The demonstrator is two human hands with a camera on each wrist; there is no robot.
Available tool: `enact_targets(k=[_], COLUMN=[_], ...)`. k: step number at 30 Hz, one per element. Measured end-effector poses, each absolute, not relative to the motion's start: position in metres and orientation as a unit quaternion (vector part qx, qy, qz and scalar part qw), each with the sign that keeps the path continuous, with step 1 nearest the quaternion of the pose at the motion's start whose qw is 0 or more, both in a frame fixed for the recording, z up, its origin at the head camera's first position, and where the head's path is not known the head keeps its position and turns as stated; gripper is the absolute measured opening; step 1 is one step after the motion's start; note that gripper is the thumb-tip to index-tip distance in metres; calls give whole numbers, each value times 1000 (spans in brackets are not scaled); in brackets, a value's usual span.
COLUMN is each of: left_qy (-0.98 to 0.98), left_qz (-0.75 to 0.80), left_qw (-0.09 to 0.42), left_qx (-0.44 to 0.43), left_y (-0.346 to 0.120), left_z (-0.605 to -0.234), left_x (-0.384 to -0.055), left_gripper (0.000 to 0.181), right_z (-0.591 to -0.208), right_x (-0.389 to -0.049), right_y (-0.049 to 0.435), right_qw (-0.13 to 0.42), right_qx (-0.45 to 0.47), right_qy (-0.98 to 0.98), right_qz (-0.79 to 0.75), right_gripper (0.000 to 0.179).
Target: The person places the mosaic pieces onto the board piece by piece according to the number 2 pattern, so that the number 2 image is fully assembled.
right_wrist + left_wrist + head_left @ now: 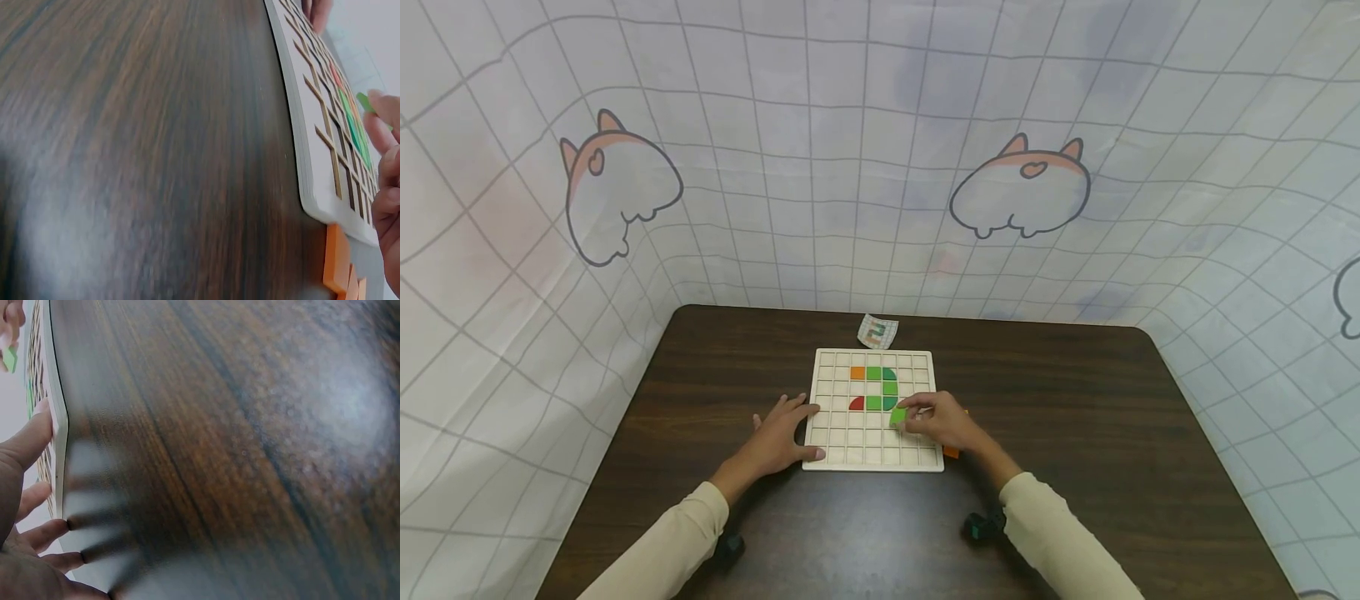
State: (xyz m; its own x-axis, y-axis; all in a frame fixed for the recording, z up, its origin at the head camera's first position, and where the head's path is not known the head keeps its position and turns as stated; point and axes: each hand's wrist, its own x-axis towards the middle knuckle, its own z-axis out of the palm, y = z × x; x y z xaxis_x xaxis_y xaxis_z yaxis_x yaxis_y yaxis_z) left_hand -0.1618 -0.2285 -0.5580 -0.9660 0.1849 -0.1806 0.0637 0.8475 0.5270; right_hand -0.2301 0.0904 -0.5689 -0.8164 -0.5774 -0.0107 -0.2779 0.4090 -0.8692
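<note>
A cream grid board (840, 457) lies on the dark table with several tiles set in its cells: an orange square (857, 373), a red quarter-round tile (856, 404), and green squares and dark green rounded tiles (889, 373). My right hand (940, 419) pinches a light green tile (898, 416) between thumb and fingers, just above the board's right half. My left hand (777, 439) rests at the board's left edge, thumb and index tips on its rim, the other fingers spread. In the left wrist view, those fingertips reach down to the tabletop.
A small paper card (877, 332) with a coloured pattern lies behind the board. Orange pieces (337, 259) sit beside the board's right edge, partly under my right hand in the head view. A white checked curtain (835, 183) encloses the table.
</note>
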Motion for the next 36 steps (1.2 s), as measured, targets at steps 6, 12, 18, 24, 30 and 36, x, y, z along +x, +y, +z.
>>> enact_targets(k=[6, 12, 18, 24, 30, 36], left_qy=[955, 955, 954, 954, 953, 951], left_qz=[267, 269, 271, 269, 272, 279], left_qw=[113, 108, 106, 105, 105, 99], left_qx=[63, 66, 68, 74, 77, 85], left_y=[-228, -228, -229, -229, -229, -231], left_z=[-559, -560, -560, -559, -557, -558], left_x=[-162, -161, -160, -160, -158, -157], left_gripper=[79, 78, 78, 78, 78, 76], right_z=[-572, -572, -567, -565, -572, -570], right_x=[-229, -228, -226, -222, -221, -218], right_y=[79, 66, 54, 45, 39, 31], right_qw=[147, 151, 157, 156, 133, 135], right_qx=[-272, -253, -252, -252, -269, -269], right_qy=[818, 824, 819, 823, 833, 830], right_qz=[-486, -483, -491, -485, -465, -469], right_gripper=[28, 28, 28, 28, 26, 25])
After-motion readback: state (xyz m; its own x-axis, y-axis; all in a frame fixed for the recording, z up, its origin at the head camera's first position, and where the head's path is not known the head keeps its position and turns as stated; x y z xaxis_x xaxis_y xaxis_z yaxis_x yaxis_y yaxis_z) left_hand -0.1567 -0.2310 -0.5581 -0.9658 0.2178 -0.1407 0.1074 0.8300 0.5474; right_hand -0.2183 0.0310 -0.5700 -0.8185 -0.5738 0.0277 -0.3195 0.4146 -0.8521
